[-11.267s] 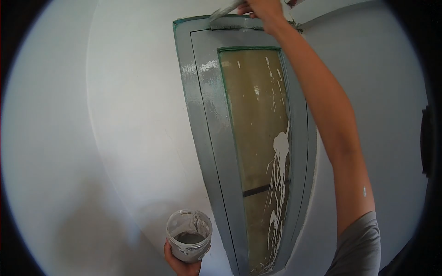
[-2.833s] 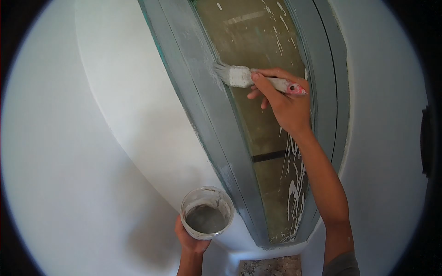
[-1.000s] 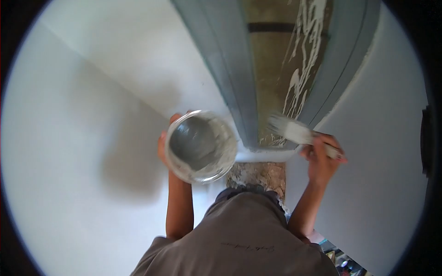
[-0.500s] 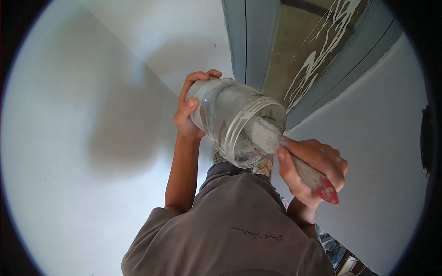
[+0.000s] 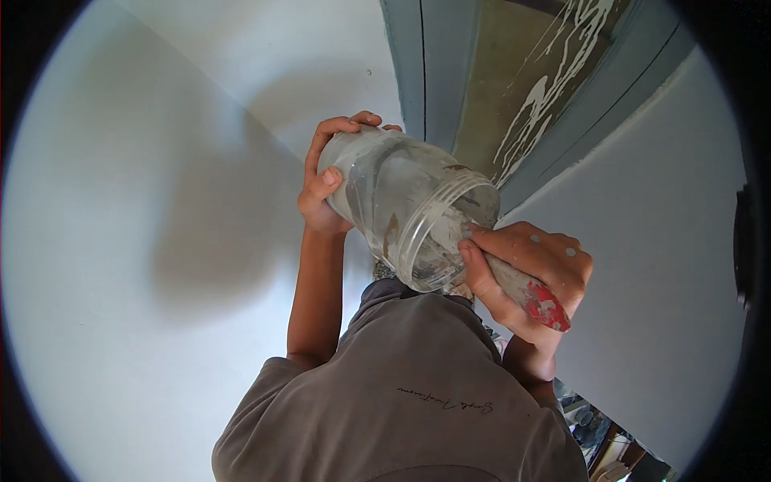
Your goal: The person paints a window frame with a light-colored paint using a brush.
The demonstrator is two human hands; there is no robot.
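Observation:
A large clear jar (image 5: 401,181) with a threaded mouth lies tilted on its side in front of my chest, smeared with whitish paint. Around its base end curl the fingers of my left hand (image 5: 325,181), closed on it. My right hand (image 5: 534,269) grips a paintbrush (image 5: 514,281) whose worn handle ends in chipped red. The brush head reaches inside the jar's mouth, and its bristles are partly hidden by the jar wall. Spots of pale paint dot the back of my right hand.
White walls (image 5: 96,241) rise on the left and on the right. A grey-blue frame (image 5: 434,72) surrounds a pane (image 5: 506,96) streaked with white drips (image 5: 546,96). Assorted items (image 5: 614,458) lie at the lower right.
My right hand has pushed the brush further into the jar, moving left and slightly up. The left hand and jar have shifted slightly left and up.

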